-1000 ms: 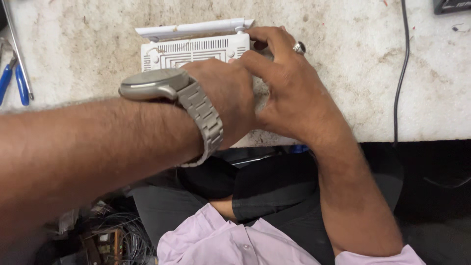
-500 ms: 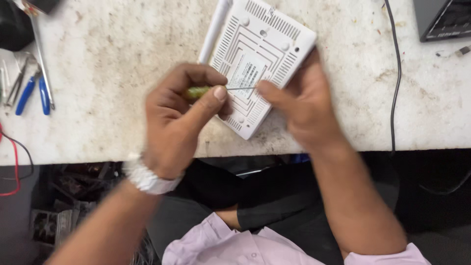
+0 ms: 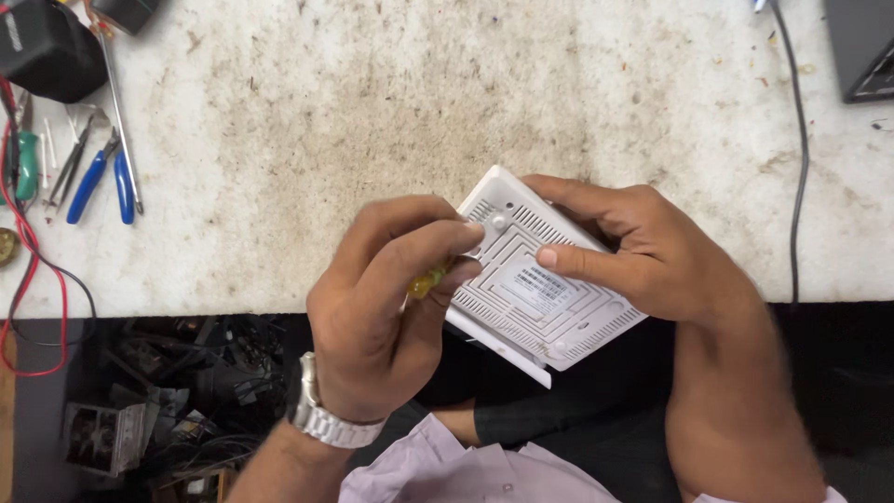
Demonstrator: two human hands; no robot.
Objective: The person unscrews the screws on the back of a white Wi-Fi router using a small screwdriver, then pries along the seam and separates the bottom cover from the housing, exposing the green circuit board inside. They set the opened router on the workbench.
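A white vented router box (image 3: 521, 307) lies underside up at the near edge of the stained white bench (image 3: 372, 121), partly overhanging it, with a label in its middle. My right hand (image 3: 643, 247) grips its far and right sides, thumb pressed on the label. My left hand (image 3: 391, 307), with a metal wristwatch, is closed around a small screwdriver with a yellow-green handle (image 3: 425, 279). The screwdriver's tip is hidden by my fingers, at the box's left corner.
Blue-handled pliers (image 3: 102, 177), a long metal tool and a green-handled tool lie at the bench's left. A black box (image 3: 47, 47) sits at the far left corner. Red and black wires hang off the left edge. A black cable (image 3: 796, 168) runs down the right side.
The box has come nearer to me and rotated, now overhanging the bench edge. My left hand has closed tighter over the screwdriver, hiding the shaft that showed before.
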